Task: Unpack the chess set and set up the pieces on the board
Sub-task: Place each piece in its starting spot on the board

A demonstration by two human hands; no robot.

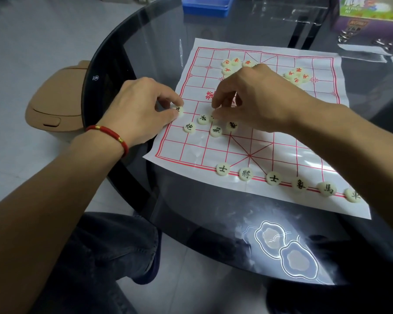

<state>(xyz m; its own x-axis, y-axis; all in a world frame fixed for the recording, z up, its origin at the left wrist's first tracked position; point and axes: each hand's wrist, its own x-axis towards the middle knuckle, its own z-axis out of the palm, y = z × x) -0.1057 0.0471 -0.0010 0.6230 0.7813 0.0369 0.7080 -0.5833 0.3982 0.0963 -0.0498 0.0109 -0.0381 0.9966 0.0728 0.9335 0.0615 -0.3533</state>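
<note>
at nine o'clock on the board (281,152) my left hand (141,109) pinches a black-marked piece (178,109); my right hand (254,98), at centre, has fingertips curled onto another piece (212,118).

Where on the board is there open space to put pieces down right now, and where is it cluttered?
Free: the near-left squares of the board, between the loose black pieces and the near row, whose leftmost points are unfilled; also the right side past the right hand. Crowded: around both hands, the left hand included, and the red piles at the far edge.
</note>
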